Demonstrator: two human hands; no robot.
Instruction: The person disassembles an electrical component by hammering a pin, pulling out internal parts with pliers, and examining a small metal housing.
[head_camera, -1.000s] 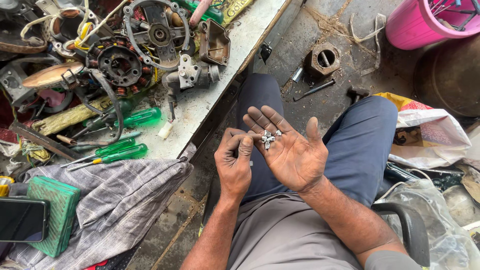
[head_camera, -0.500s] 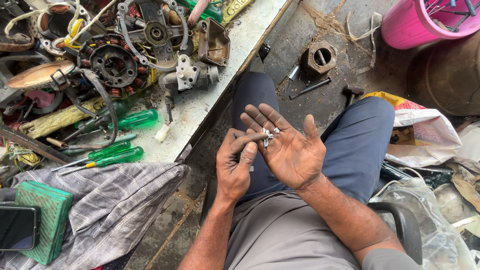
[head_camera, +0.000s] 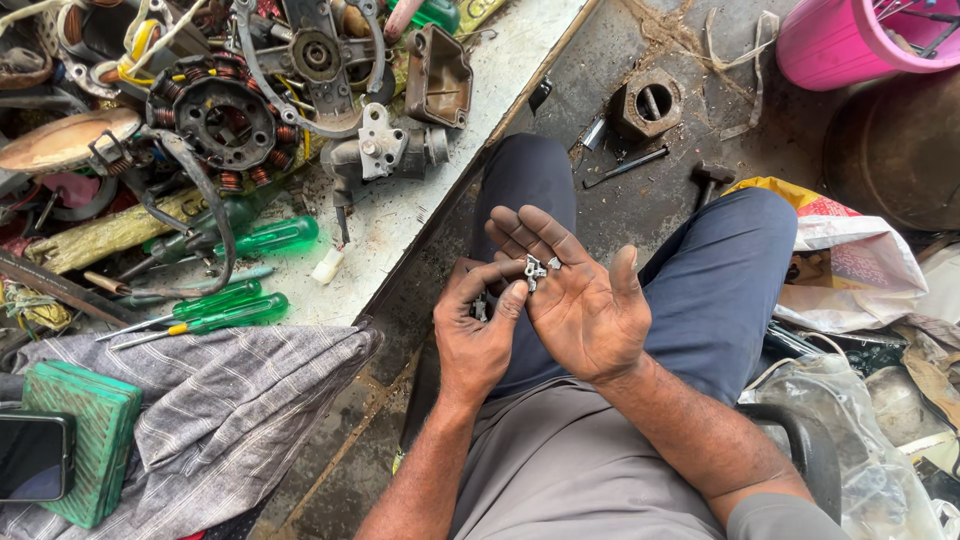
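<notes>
I see my right hand (head_camera: 585, 305) lying palm up and open over my lap, fingers spread, with a few small metal parts (head_camera: 535, 268) resting at the base of the fingers. My left hand (head_camera: 478, 325) is curled beside it, thumb and forefinger drawn close together and touching those parts; whether they actually pinch one I cannot tell. Something small and dark shows inside the left palm, too hidden to name. Both hands hover above my knees in blue trousers (head_camera: 720, 290), just off the edge of the tabletop (head_camera: 480, 100).

On the tabletop, up and to my left, sits a round stator with copper coils (head_camera: 212, 120), a grey carburettor body (head_camera: 385, 150) beside it, and a rusty open metal cup (head_camera: 437, 75). Nearer me lie green-handled screwdrivers (head_camera: 225, 310), one more with a clear green handle (head_camera: 275, 238) above them. A striped grey cloth (head_camera: 200, 420) drapes the near corner, with a green case (head_camera: 85, 435) and a dark phone (head_camera: 32, 458) at the far left.

On the floor ahead lies a large hexagonal nut (head_camera: 648, 103), a pink bucket (head_camera: 840, 40) and crumpled plastic bags (head_camera: 860, 270) to my right
</notes>
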